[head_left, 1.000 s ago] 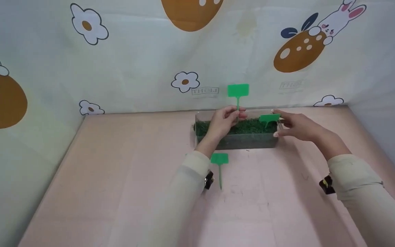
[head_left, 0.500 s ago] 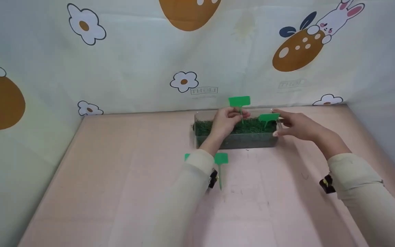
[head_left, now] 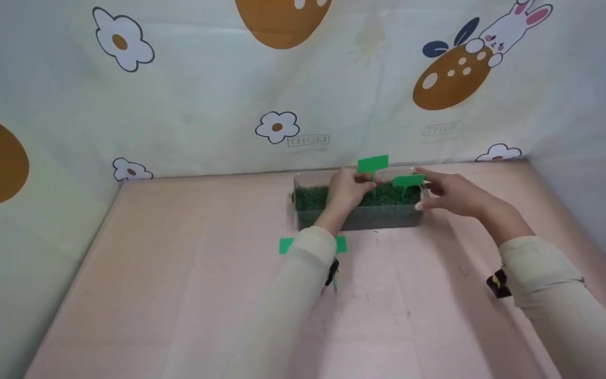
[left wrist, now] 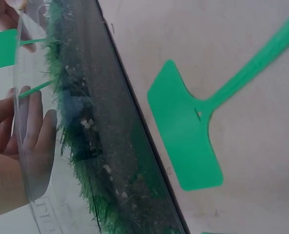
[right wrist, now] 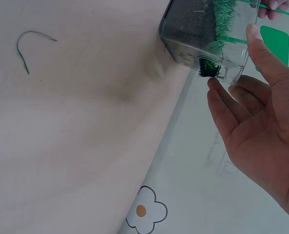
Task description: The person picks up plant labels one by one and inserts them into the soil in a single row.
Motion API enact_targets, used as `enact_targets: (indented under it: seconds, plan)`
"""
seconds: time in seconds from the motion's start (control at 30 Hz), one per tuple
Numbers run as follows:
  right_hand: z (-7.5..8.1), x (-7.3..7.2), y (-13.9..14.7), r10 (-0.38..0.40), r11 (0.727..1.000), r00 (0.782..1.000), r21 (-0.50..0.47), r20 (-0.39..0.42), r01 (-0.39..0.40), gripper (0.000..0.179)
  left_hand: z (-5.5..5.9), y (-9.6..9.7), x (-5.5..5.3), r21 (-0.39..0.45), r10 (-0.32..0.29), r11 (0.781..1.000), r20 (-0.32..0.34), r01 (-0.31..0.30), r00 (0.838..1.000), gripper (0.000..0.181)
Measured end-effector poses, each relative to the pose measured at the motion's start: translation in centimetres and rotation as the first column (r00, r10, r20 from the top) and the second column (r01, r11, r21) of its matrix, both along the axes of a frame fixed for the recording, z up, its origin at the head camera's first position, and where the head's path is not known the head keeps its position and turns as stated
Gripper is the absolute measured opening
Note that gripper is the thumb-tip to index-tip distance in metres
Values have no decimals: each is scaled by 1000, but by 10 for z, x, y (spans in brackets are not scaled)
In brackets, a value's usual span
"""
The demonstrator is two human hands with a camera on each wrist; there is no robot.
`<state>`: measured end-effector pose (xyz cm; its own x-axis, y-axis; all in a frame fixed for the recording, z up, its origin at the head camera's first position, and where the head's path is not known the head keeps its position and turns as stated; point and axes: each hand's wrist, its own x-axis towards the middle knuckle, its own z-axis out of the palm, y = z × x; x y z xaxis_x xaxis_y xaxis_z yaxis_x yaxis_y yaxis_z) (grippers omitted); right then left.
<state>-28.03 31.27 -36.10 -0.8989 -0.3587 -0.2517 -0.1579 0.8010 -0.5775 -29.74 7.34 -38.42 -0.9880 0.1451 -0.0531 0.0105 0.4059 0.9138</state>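
Observation:
A clear plastic planter box (head_left: 376,218), filled with dark soil and green grass (head_left: 311,198), stands near the back of the table. My left hand (head_left: 344,192) pinches the thin stem of a green plant label (head_left: 373,163) over the middle of the box, its stem down at the grass. To its right, another green plant label (head_left: 408,181) stands in the grass. My right hand (head_left: 455,195) holds the box's right end, thumb (right wrist: 268,56) at the front of the rim and fingers bent around the end wall.
Two more green plant labels lie on the table in front of the box: one (head_left: 285,246) left of my left sleeve, one (head_left: 341,244) partly behind it. A thin dark green strand (right wrist: 22,48) lies on the table. A printed cloth (head_left: 203,105) hangs behind.
My left hand has moved down and slightly right, bringing the label's stem lower into the grass. A label on the table has come out from behind my left sleeve. The right hand keeps its hold.

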Motion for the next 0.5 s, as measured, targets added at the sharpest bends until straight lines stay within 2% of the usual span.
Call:
enact_targets:
  seconds: [0.1,0.27,0.37,0.5]
  plan:
    - [0,1,-1,1,1000,1000,-8,0,-1,92,0,3,-2,-142,-1,990,-2,0,1000,11]
    - [0,2,-1,-7,1000,1000,-24,6,8,92,0,7,-2,-296,11,955,15,-6,1000,7]
    - [-1,2,0,-17,1000,1000,-20,20,18,94,-2,8,-2,-376,41,926,13,-33,999,5]
    - [-1,2,1,-28,1000,999,-12,24,29,94,-3,8,-2,-434,61,899,-10,-59,998,15]
